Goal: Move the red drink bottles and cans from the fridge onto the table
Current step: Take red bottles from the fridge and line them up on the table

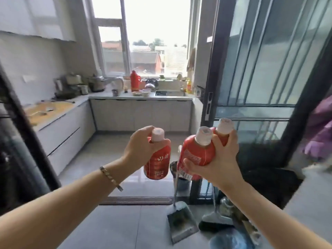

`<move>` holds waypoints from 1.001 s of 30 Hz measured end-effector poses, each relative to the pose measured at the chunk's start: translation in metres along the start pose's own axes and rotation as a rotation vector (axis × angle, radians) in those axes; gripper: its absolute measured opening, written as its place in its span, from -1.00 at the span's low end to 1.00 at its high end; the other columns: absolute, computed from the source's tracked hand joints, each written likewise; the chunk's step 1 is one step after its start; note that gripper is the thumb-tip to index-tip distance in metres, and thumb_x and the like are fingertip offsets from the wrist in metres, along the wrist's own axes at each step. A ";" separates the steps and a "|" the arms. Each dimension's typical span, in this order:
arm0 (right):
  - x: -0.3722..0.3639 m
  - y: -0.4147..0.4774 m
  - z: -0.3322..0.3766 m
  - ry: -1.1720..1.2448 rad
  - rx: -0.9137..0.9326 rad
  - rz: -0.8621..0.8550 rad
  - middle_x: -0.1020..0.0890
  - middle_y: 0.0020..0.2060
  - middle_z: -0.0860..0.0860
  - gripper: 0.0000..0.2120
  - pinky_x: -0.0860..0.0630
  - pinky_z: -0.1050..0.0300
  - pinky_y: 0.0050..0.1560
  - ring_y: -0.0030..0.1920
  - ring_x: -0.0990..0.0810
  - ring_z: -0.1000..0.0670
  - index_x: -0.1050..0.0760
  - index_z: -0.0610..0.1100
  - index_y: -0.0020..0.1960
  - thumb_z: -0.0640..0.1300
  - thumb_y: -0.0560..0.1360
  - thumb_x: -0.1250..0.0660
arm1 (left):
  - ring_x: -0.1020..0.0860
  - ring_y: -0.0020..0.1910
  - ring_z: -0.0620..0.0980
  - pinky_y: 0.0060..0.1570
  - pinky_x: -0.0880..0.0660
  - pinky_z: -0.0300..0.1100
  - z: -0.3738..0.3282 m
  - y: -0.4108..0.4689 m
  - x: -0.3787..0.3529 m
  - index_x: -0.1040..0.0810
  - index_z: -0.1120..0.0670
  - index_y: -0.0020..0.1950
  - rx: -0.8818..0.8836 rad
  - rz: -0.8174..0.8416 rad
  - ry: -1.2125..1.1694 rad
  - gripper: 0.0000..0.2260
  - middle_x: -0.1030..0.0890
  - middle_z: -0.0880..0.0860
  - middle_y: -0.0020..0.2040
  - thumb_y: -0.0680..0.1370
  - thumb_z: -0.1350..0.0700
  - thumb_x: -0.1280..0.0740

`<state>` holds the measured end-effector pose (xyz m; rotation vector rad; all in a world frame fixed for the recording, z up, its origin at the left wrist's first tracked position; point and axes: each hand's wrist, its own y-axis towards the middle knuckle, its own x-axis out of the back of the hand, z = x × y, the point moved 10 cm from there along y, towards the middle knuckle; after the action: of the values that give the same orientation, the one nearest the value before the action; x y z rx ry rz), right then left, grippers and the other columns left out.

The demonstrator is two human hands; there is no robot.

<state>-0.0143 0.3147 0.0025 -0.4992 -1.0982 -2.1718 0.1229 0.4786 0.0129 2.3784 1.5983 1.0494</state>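
Both arms reach out over the tiled floor (125, 187), with three red drink bottles held up in the air. The left hand (141, 148) curls round the shoulder of one red bottle (158, 163), fingers just under its pale cap (158, 134), and the body hangs below the grip. The right hand (218, 162) grips two at once. The nearer bottle (196, 153) has the thumb pressed against its lower label, and the farther bottle (220, 139) is wedged behind the curled fingers. A dustpan (181, 221) stands on the floor beneath.
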 end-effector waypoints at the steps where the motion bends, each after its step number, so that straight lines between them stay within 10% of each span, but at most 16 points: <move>1: -0.028 -0.009 0.034 0.050 0.056 0.039 -0.04 0.39 0.01 -0.11 -0.14 -0.11 0.45 0.40 -0.09 -0.16 -0.36 0.10 0.28 0.42 0.01 -0.30 | -0.60 -0.16 0.10 -0.15 -0.54 -0.13 0.020 -0.021 0.041 -0.57 0.20 -0.08 0.032 -0.059 0.044 -0.76 -0.63 0.08 -0.17 0.39 0.08 -0.49; 7: -0.144 -0.061 0.175 0.230 0.199 0.230 -0.16 0.37 -0.19 -0.20 -0.29 -0.12 0.28 0.31 -0.22 -0.27 -0.36 0.15 0.19 0.39 0.00 -0.35 | -0.58 -0.21 0.00 -0.18 -0.51 -0.14 0.091 -0.127 0.207 -0.55 0.18 -0.08 0.175 -0.251 0.112 -0.75 -0.61 0.04 -0.21 0.42 0.02 -0.45; 13: -0.274 -0.171 0.365 0.426 0.342 0.474 -0.05 0.32 0.12 -0.17 -0.25 0.08 0.25 0.33 -0.13 -0.11 -0.42 0.07 0.24 0.27 0.00 -0.46 | -0.54 -0.23 -0.13 -0.22 -0.43 -0.30 0.174 -0.292 0.405 -0.54 0.13 -0.10 0.392 -0.472 0.204 -0.79 -0.58 -0.09 -0.24 0.42 0.03 -0.46; 30: -0.545 -0.387 0.711 0.531 0.723 0.945 0.01 0.38 0.04 -0.20 -0.27 -0.26 0.34 0.35 -0.10 -0.21 -0.37 0.14 0.22 0.41 0.03 -0.31 | -0.51 -0.21 -0.10 -0.23 -0.39 -0.26 0.313 -0.548 0.725 -0.55 0.10 -0.12 0.779 -0.897 0.440 -0.80 -0.57 -0.07 -0.22 0.41 0.01 -0.47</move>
<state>0.1413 1.2695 -0.1255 -0.0479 -0.9648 -0.9100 0.0321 1.4280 -0.1065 1.2916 3.2185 0.8311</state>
